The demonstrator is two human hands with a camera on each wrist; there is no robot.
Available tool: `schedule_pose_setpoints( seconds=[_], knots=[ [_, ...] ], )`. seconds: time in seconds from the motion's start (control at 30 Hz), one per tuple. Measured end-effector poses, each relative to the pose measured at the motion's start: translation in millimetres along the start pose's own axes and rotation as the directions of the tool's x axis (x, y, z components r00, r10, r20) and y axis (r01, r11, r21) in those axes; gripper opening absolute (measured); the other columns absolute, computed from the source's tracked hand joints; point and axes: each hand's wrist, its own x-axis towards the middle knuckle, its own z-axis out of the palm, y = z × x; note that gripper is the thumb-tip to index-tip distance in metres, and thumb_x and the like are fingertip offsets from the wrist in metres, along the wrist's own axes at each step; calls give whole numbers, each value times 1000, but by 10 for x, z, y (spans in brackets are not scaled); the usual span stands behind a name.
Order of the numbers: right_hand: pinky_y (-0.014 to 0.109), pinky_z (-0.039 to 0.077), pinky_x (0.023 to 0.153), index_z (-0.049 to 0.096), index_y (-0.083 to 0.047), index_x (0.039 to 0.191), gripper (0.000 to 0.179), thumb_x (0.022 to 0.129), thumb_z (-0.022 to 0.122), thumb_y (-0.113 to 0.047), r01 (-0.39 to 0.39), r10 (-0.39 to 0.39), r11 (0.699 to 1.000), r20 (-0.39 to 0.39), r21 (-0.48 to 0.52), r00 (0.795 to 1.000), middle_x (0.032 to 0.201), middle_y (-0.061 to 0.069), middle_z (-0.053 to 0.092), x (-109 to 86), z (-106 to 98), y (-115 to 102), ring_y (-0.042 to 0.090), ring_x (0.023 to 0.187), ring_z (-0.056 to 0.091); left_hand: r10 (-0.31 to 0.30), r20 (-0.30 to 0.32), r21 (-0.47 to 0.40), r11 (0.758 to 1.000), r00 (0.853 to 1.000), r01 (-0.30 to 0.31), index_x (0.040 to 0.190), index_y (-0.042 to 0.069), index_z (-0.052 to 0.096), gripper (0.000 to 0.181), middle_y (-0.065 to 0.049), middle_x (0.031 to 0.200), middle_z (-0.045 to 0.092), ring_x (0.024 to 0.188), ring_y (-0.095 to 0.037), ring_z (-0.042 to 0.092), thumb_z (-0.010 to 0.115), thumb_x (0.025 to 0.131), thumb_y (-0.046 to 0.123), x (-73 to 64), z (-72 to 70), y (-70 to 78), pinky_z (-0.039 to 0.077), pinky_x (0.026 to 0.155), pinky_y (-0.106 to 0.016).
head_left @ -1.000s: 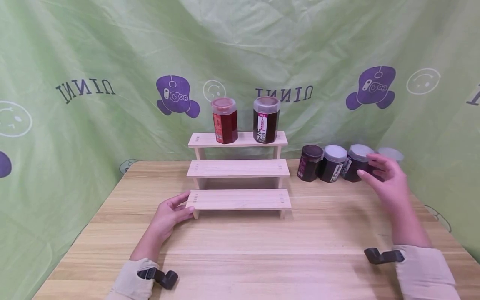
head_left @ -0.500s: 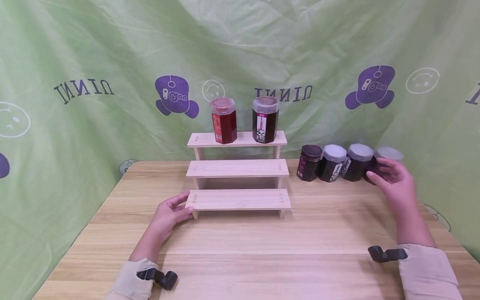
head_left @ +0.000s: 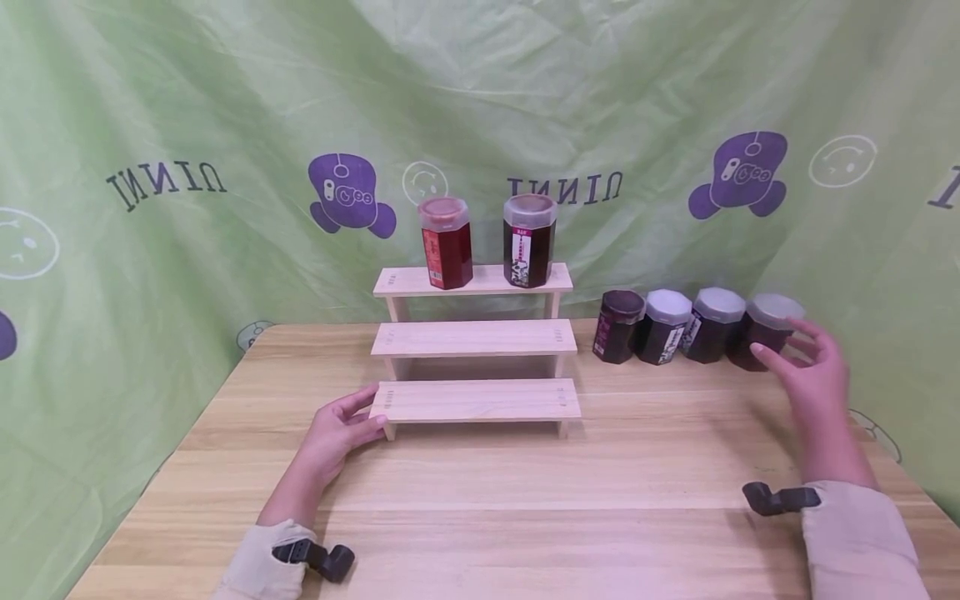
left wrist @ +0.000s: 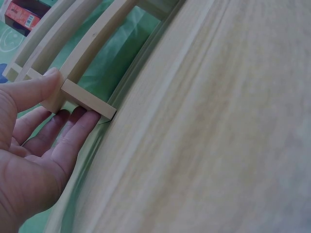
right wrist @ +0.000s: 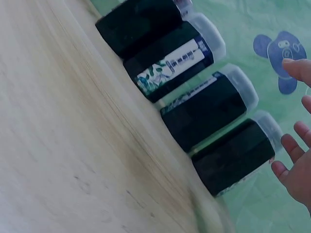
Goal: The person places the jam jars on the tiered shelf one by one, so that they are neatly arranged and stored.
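My left hand (head_left: 337,432) holds the left end of the lowest tier of a three-tier wooden display stand (head_left: 476,400). In the left wrist view its thumb (left wrist: 43,87) lies against the board, and the other fingers touch the leg. Over at the far right, my right hand (head_left: 817,375) is beside the rightmost dark jar (head_left: 756,335), fingers spread and loosely bent. The right wrist view shows those fingertips (right wrist: 279,170) close to that jar's white lid (right wrist: 267,127); whether they touch it I cannot tell. Nothing is gripped in this hand.
On the top tier stand a red jar (head_left: 450,250) and a dark jar with a pink-white label (head_left: 531,250). Right of the stand, a dark-lidded jar (head_left: 618,329) and two white-lidded jars (head_left: 663,333) continue the row. A green printed curtain (head_left: 480,100) hangs behind the wooden table (head_left: 480,517).
My right hand has moved right along the jar row, uncovering the rightmost jar, which it partly hid. The left hand keeps its place on the stand.
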Motion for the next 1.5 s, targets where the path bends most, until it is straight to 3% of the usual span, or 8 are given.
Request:
schedule_pose_setpoints(
  seconds=[0.17,0.23,0.37,0.6,0.77,0.9,1.3,1.5],
  knots=[
    [4,44,80,34,-30,151,75,88,74,-26,28,-29,995,-5,-98,1000,159,4,21,78,-80,33,26,138,30,-2,1,1,1000,1000,2,146,-6,35,69,-30,147,36,98,-11,66,67,85,-10,-2,-2,2,57,88,-35],
    [12,44,95,30,-29,153,77,89,73,-28,44,-45,989,-5,-140,999,160,2,19,113,-111,51,24,141,28,0,1,5,1000,1000,0,147,-7,35,69,-29,148,35,98,-11,66,67,86,-10,-5,-3,7,57,88,-35],
    [29,39,110,26,-27,154,80,88,73,-33,61,-64,981,-11,-184,998,161,4,17,186,-153,85,20,142,25,3,2,4,1000,1000,-3,147,-7,34,70,-29,149,33,97,-10,66,67,86,-10,-12,-4,8,57,88,-34],
    [23,41,101,26,-23,155,84,87,73,-35,71,-77,971,-19,-227,997,160,9,16,327,-186,144,27,140,27,20,1,7,1000,1000,-20,146,-8,34,73,-30,148,34,98,-11,66,70,83,-9,-7,-2,-31,58,86,-35],
    [48,35,112,18,-18,157,91,87,73,-38,70,-67,961,20,-266,998,162,12,11,420,-199,127,36,142,23,11,10,9,1000,1000,-11,147,-6,33,72,-28,149,34,100,-11,65,69,84,-9,-3,-14,-36,57,88,-35],
    [57,30,113,10,-13,158,97,88,72,-38,83,-69,955,57,-285,996,162,16,7,483,-172,85,43,141,22,3,7,8,1000,1000,-3,147,-5,34,70,-28,150,34,99,-10,65,67,85,-10,3,-21,-34,57,88,-35],
    [53,30,114,4,-7,157,102,88,72,-39,70,-57,947,53,-312,997,161,19,7,610,-118,104,47,137,27,7,18,8,1000,1000,-7,148,-6,33,70,-28,150,33,98,-10,66,66,86,-11,11,-25,-26,57,88,-34],
    [54,17,119,3,-5,156,104,86,74,-36,81,-68,949,53,-304,996,160,22,7,628,-85,89,43,142,16,7,19,6,1000,1000,-7,148,-5,33,70,-27,151,32,98,-11,66,65,86,-12,11,-17,-32,57,88,-35]
  ],
)
